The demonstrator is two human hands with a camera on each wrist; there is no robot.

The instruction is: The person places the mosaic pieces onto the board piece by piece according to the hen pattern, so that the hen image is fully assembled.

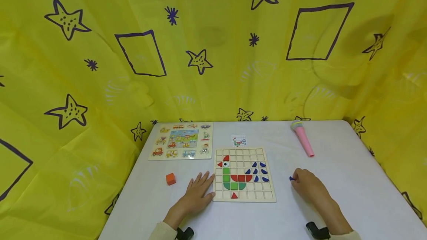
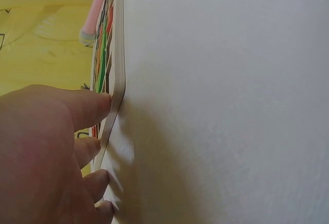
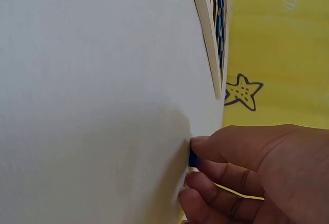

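Note:
A wooden grid board (image 1: 220, 197) lies mid-table, with red, green and blue pieces set in its squares in the form of a bird. Against its left edge rests my left hand (image 1: 197, 192), fingers straight and spread, the thumb (image 2: 97, 108) touching the board's side in the left wrist view. Right of the board, my right hand (image 1: 308, 185) pinches a small blue piece (image 3: 194, 158) between thumb and fingertips, low over the table. A red triangle piece (image 1: 234, 195) sits in the board's bottom row.
Behind the board lies a small pattern card (image 1: 239, 141). A vehicle picture puzzle (image 1: 208, 154) is at the back left, with an orange cube (image 1: 171, 179) in front of it. At the back right lies a pink toy microphone (image 1: 304, 140). A yellow curtain (image 1: 213, 95) hangs behind the white table.

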